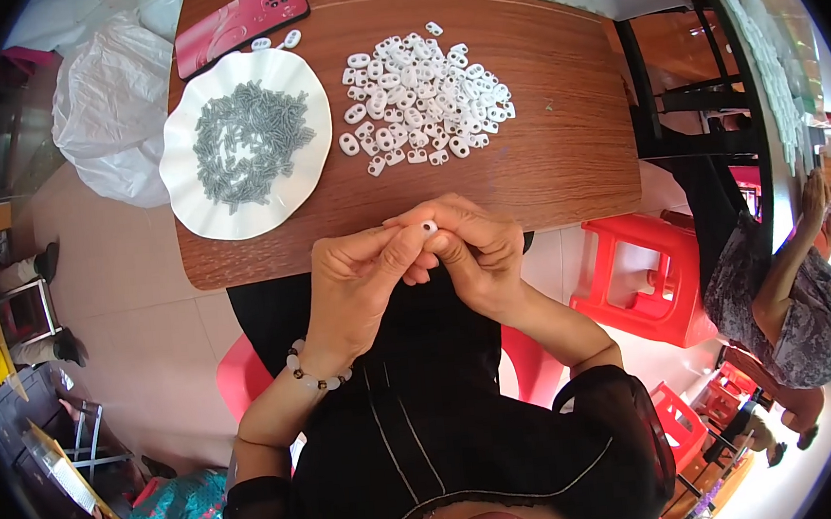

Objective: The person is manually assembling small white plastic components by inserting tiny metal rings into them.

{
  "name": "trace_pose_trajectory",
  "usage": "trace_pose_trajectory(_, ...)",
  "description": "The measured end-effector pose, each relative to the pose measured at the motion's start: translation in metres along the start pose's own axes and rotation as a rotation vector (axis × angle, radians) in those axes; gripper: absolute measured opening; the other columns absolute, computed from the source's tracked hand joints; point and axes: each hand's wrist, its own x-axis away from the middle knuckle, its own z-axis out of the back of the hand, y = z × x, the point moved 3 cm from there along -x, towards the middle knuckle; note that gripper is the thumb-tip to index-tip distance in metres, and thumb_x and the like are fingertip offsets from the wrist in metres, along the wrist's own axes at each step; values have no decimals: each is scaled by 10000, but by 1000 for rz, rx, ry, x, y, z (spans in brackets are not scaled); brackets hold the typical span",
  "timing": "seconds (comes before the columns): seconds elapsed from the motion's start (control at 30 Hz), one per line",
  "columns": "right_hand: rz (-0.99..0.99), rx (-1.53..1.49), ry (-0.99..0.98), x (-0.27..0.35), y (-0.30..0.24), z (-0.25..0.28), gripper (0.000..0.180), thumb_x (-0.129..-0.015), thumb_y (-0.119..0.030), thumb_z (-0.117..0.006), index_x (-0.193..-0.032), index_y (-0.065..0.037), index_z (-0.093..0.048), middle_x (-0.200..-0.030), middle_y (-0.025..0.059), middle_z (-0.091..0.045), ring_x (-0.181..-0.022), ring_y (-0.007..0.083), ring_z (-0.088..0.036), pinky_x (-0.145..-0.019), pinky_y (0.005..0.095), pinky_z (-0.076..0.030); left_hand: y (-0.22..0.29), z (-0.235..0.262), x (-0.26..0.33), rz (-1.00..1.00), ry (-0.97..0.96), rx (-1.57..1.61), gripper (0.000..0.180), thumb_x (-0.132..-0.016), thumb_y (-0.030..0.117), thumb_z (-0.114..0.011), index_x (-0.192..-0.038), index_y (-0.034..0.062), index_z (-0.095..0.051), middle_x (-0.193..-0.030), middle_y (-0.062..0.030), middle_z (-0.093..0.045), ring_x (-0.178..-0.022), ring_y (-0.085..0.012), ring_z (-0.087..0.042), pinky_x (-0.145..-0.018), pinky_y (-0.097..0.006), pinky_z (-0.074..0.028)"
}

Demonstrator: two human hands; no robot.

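Observation:
Just beyond the table's near edge, both my hands meet, fingertips closed together. Between them shows the end of a small white plastic piece (430, 227) with a dark hole. My left hand (354, 279), with a beaded bracelet at the wrist, pinches it between thumb and fingers. From the other side, my right hand (479, 254) grips the same piece, thumb against it. Most of the piece is hidden by fingers. Ahead lies a heap of similar white oval pieces with two holes (422, 98). Left of it, a white wavy-rimmed plate (317, 184) bears a pile of small grey springs (250, 141).
The brown wooden table (562, 141) carries a pink phone (241, 27) and two loose white pieces near the plate. A white plastic bag (116, 112) is at the left. Red stools (647, 280) stand at the right, where another person (780, 299) sits.

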Motion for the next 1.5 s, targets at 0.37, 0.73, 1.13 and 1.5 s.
trace_pose_trajectory(0.37, -157, -412, -130, -4, 16, 11, 378, -1003, -215, -480, -1310, 2, -526, -1218, 130, -616, -969, 125, -575, -868, 277, -481, 3, -4, -14, -177, -35, -101, 246, -960, 171, -581, -1059, -34, -675, -897, -87, -680, -762, -96, -601, -702, -221, -499)
trace_pose_trajectory(0.73, -169, -484, -158, -3, 21, 15, 371, -1006, -194, -472, -1316, 4, -518, -1238, 133, -606, -1037, 138, -575, -908, 283, -464, 0, -8, -13, -224, -5, -123, 215, -953, 121, -585, -1056, -46, -672, -895, -89, -677, -760, -95, -602, -693, -220, -505)
trace_pose_trajectory(1.13, -245, -555, -168, -3, 28, 15, 389, -1013, -221, -454, -1321, 11, -508, -1246, 143, -602, -1093, 163, -573, -962, 311, -443, -2, -8, -16, -167, 23, -98, 214, -947, 144, -601, -1034, -32, -686, -866, -72, -689, -740, -78, -600, -678, -209, -504)
trace_pose_trajectory(1.5, -268, -623, -182, -3, 25, 15, 416, -991, -228, -507, -1334, 8, -493, -1257, 143, -594, -1090, 168, -571, -941, 331, -472, -2, -7, -16, -165, 20, -80, 208, -946, 134, -601, -1025, -38, -686, -845, -70, -687, -724, -76, -599, -666, -203, -501)
